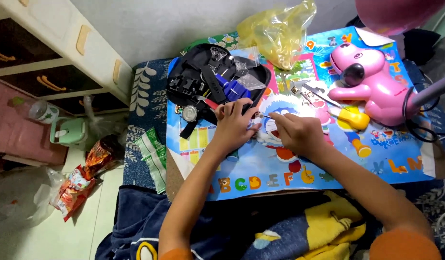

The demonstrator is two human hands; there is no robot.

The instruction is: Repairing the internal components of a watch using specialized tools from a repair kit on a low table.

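Observation:
My left hand (233,124) rests on a colourful alphabet poster board (328,163), fingers curled round a small object I cannot make out. My right hand (295,131) is beside it, pinching a thin metal tool (266,116) whose tip points at the left hand. Just behind the hands lies an open black tool case (208,79) with a blue tool and clear plastic bags inside. A small round metal watch body (189,113) sits at the case's front edge.
A pink dog toy (372,79) stands at the right with a yellow-handled screwdriver (350,118) and tweezers next to it. A yellow plastic bag (278,31) lies behind. White drawers (63,43), snack wrappers and a green cup are on the left. A blanket covers my lap.

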